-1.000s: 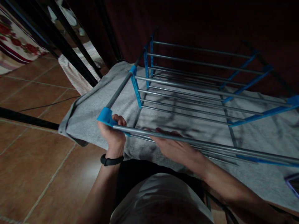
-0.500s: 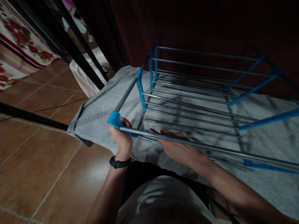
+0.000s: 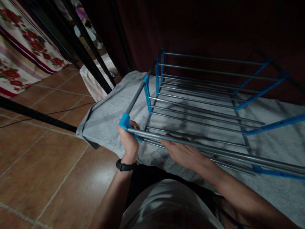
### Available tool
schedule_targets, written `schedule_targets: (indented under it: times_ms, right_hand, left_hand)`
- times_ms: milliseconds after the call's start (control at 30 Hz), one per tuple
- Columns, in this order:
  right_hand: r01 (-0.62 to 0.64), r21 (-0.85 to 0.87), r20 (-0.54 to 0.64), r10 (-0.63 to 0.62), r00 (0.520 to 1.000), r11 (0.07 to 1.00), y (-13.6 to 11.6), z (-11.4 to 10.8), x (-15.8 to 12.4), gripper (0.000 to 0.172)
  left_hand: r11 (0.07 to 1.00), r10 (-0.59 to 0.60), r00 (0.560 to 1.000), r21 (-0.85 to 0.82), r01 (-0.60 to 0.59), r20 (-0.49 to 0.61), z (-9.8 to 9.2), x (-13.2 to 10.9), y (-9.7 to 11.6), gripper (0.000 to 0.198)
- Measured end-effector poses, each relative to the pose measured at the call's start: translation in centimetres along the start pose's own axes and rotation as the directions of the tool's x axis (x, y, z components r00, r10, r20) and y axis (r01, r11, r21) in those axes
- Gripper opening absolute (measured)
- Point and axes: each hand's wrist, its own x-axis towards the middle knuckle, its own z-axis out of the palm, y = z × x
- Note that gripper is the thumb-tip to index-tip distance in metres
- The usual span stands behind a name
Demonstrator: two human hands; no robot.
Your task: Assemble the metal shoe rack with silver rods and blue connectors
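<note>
A rack of grey metal tubes and blue plastic brackets (image 3: 147, 95) lies across a grey cloth-covered surface. At its near left corner, my left hand (image 3: 130, 143) is closed around a blue plastic connector (image 3: 124, 121), into which tubes run. My right hand (image 3: 183, 152) grips a long metal tube (image 3: 228, 154) at the near edge, a short way right of the connector. Its fingertips show above the tube, and part of the fingers is hidden behind it. More blue brackets (image 3: 274, 124) join the tubes at the right end.
The grey cloth (image 3: 109, 117) covers the surface under the rack. Black metal posts (image 3: 40, 116) stand at the left, above a brown tiled floor (image 3: 59, 171). A dark reddish curtain (image 3: 202, 25) hangs behind the rack, and a floral cloth (image 3: 26, 47) hangs at the far left.
The view has shifted, so the rack's left end and my left hand sit further right in the picture. Both hands keep their holds; the right hand is slightly nearer the connector.
</note>
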Motion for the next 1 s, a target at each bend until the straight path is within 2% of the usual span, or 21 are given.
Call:
schedule_targets:
  times_ms: [333,600,733,833,1000]
  right_hand:
    - [0.013,0.075,-0.003,-0.013,1.0,0.997,0.0,-0.9,-0.1,0.044]
    - [-0.015,0.13,0.017,0.013,1.0,0.991,0.2,-1.2,0.8,0.028]
    - [-0.046,0.25,0.045,0.036,0.998,0.967,0.5,-1.5,1.1,0.029]
    - [-0.101,0.369,0.041,0.092,0.995,0.924,0.5,-1.9,1.2,0.033]
    - [-0.187,0.431,0.167,0.126,0.978,0.883,1.0,-1.7,1.8,0.029]
  left_hand:
    - [0.997,0.024,0.996,0.067,-0.029,0.088,-0.5,-0.1,-0.2,0.063]
    - [0.995,0.077,0.995,0.06,-0.081,0.064,-0.2,-0.6,-0.6,0.059]
    - [0.99,0.112,0.992,0.079,-0.116,0.063,-0.4,-0.7,-0.9,0.057]
    - [0.994,0.086,0.996,0.06,-0.087,0.023,-0.4,-0.8,-1.1,0.054]
    - [0.999,0.048,0.998,-0.013,-0.049,-0.031,-0.4,-0.9,-1.5,0.052]
